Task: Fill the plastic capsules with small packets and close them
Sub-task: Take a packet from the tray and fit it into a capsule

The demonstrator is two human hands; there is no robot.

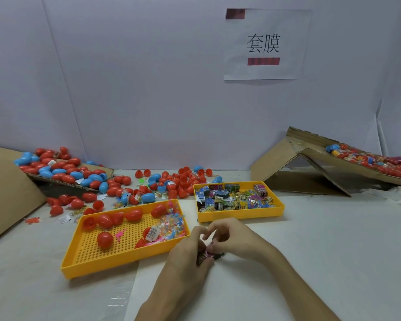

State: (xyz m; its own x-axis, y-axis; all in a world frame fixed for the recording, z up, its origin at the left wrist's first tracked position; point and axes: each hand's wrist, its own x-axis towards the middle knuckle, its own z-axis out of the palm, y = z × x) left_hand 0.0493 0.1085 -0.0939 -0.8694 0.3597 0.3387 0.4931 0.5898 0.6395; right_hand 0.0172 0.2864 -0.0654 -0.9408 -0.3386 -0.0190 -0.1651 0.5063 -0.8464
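Both your trays are orange-yellow. The left tray [90,266] has a floor patterned with a grid of small holes, and the right tray [241,215] has plain walls. The capsules [63,170] are mostly red, with some sky blue. The packets [232,198] carry busy prints in blue, yellow, pink, green and black. The packet [210,253] you hold shows pink and black. The sign [264,45] is white with black characters and two dark red bars. The cardboard [7,188] is brown, the table [322,239] off-white and the wall [148,89] pale lilac.
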